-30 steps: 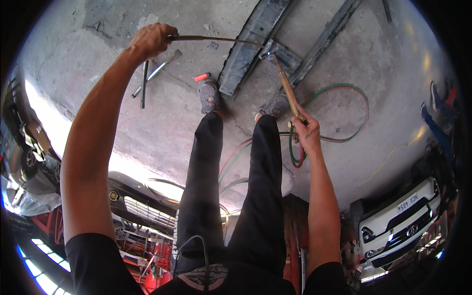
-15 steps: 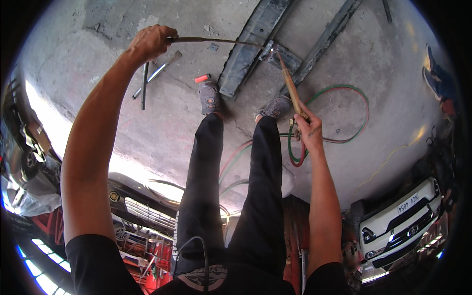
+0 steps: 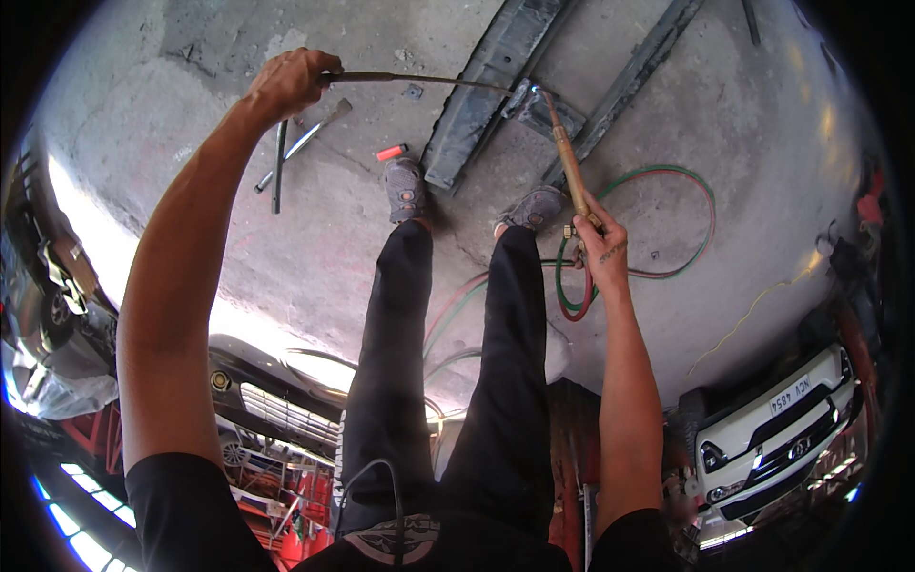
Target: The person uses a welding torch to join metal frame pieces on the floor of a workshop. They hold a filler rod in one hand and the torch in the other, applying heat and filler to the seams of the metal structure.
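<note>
My left hand is closed around the thick end of a long dark metal rod. The rod's thin far end reaches a small metal piece at the edge of a dark rectangular metal plate. In my right hand is a brass gas torch, its nozzle angled up toward that same spot. A small bright blue-white glow shows at the nozzle tip. Green and red hoses trail from the torch. The plate lies between two long steel bars; whether it rests on them I cannot tell.
One wide steel channel lies by my left shoe, a narrower bar beyond my right. A flat-ended bar, a dark rod and a red lighter-like object are on the concrete. A white vehicle stands at right.
The torch and my right hand have shifted slightly right, and the glow at the nozzle is brighter. My left hand stays put. Another person's feet at the far right have gone from view.
</note>
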The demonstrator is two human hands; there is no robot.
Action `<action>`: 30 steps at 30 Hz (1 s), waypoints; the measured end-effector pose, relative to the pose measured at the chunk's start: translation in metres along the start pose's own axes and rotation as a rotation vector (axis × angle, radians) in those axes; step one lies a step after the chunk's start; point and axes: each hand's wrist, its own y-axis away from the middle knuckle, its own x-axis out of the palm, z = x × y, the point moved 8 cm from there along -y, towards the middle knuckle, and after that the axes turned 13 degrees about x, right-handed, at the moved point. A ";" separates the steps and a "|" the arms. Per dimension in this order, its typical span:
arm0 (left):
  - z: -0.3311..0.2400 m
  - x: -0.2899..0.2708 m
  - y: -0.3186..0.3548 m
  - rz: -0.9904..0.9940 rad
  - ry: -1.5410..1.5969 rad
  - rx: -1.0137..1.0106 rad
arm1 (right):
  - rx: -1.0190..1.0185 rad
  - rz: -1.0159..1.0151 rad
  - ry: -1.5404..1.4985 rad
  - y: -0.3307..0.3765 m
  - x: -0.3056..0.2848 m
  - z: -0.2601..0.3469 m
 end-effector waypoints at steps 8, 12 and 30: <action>0.005 0.001 0.000 -0.041 0.013 0.029 | -0.045 0.023 0.056 -0.002 -0.001 -0.012; 0.009 0.005 -0.003 -0.055 0.027 0.021 | -0.067 0.025 0.107 0.001 -0.003 -0.018; 0.018 0.011 -0.004 -0.083 0.026 0.010 | 0.062 0.060 0.073 0.014 0.005 -0.016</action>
